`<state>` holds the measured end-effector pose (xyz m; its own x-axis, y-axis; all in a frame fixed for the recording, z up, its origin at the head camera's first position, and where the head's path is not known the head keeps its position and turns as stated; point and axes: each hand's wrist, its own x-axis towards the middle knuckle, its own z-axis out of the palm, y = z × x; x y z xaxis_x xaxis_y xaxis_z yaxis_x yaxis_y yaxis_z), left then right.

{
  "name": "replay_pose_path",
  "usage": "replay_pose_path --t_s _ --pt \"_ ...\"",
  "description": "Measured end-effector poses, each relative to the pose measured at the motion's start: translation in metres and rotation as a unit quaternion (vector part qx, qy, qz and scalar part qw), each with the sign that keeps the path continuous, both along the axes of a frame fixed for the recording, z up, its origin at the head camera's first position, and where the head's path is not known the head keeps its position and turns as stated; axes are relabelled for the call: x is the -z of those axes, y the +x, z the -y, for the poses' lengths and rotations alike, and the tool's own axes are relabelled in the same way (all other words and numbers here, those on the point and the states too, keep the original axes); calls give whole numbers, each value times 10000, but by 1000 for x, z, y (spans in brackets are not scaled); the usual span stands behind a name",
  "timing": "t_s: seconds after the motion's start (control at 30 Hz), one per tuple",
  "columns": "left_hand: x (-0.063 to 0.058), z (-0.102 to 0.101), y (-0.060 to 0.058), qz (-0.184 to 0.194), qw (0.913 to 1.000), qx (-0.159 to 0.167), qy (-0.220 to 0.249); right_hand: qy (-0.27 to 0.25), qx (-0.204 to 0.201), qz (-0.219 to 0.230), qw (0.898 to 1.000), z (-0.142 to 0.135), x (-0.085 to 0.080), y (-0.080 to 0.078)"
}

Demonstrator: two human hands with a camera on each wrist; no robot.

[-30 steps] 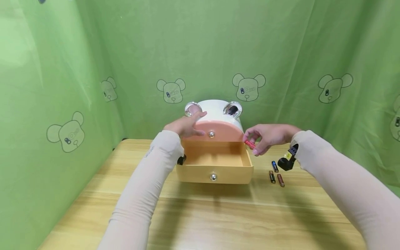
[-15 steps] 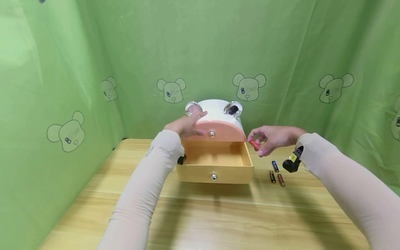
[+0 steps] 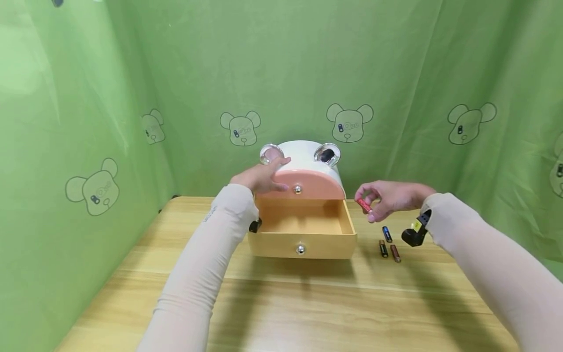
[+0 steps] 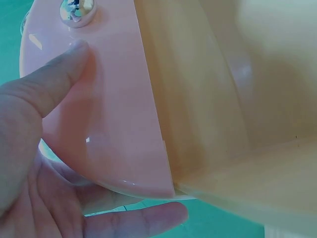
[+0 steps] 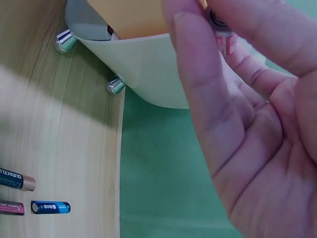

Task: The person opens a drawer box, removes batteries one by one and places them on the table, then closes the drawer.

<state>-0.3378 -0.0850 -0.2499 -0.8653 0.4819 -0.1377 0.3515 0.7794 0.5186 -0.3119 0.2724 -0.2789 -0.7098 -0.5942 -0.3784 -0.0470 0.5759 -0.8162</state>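
- The curtain [image 3: 281,73] is showing green, printed with dark-outlined bear heads [image 3: 350,124].
- The tabletop [image 3: 281,308] is showing pale yellow, streaked with tan wood grain.
- By the tabletop's back edge, the cabinet shell [image 3: 302,150] is showing glossy white, its ears [image 3: 327,155] mirror-silver.
- The upper drawer front [image 3: 318,185] is showing salmon pink, the lower drawer [image 3: 272,245] orange-yellow; both knobs [image 3: 300,249] are gleaming silver.
- The held battery [image 3: 364,205] is showing red, flecked with white.
- The loose battery [image 3: 387,234] nearest that edge is showing blue, the Duracell battery [image 3: 383,249] black with a coppery end, the third battery [image 3: 395,253] brownish red.
- Both sleeves [image 3: 189,288] are showing cream, the left lettered in blue-grey.
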Motion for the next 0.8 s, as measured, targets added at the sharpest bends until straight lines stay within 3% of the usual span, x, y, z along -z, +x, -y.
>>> replay_pose_path --t_s 0.23,0.8 --pt "0 0 0 152 9999 -53 51 -235 267 80 9993 -10 10 -2" --pt "-1 1 0 110 9999 -27 20 -360 567 173 9976 -23 22 -2"
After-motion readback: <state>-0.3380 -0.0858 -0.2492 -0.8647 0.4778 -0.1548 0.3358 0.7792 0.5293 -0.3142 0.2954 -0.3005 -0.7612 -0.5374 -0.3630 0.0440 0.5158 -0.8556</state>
